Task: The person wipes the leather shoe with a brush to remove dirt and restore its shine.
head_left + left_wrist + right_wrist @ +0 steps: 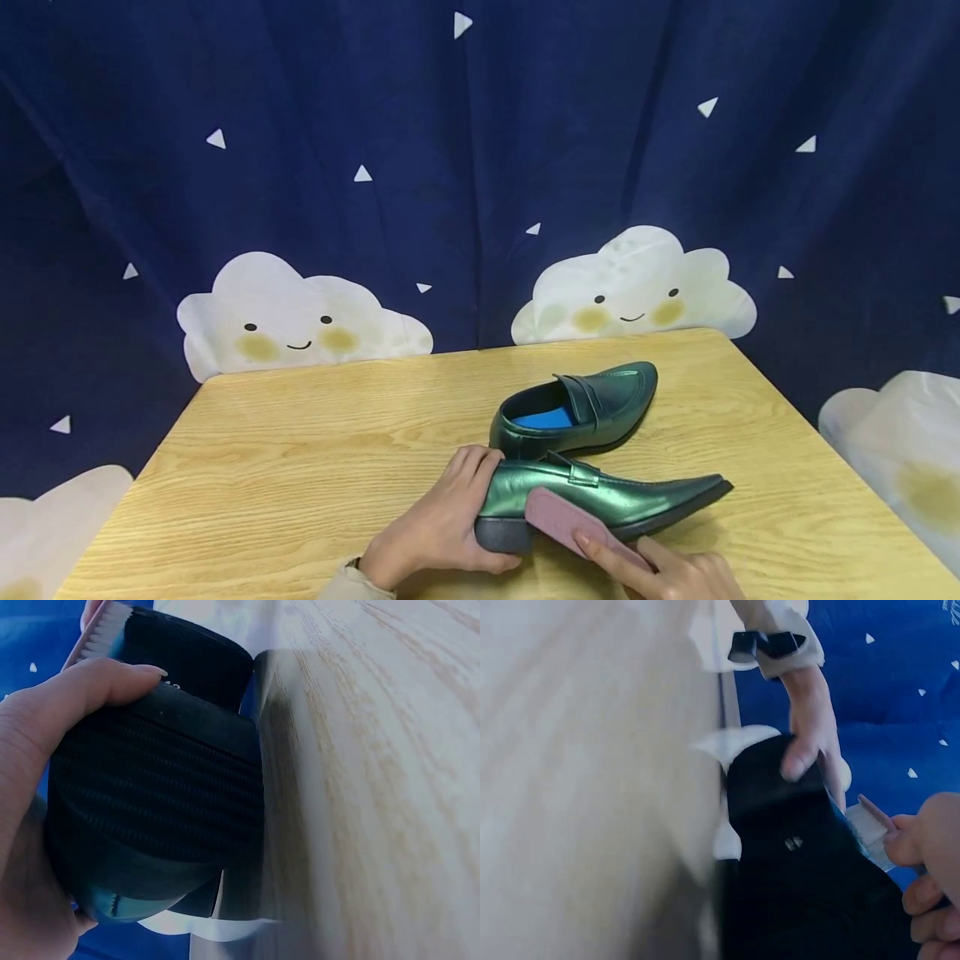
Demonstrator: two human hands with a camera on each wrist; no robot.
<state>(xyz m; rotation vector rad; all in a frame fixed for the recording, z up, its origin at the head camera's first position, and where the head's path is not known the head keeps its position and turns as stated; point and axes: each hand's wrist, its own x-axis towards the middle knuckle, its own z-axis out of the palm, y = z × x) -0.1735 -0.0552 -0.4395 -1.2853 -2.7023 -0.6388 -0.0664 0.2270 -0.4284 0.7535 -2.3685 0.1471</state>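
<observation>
My left hand (450, 525) grips a shiny green loafer (637, 500) round its heel, the thumb under the heel block. The loafer is tipped on its side edge with its toe to the right. Its black ridged heel (157, 787) fills much of the left wrist view. A pink-backed brush (566, 518) is pinched in my right hand (675, 575), forefinger along its back. White bristles (868, 829) meet the loafer's side in the right wrist view. The dark sole (802, 877) faces that camera.
Behind the held loafer, a second green loafer (618, 404) with a blue insole stands upright on the wooden table (300, 450). A dark blue curtain (420, 100) with white clouds and triangles hangs past the table's far edge.
</observation>
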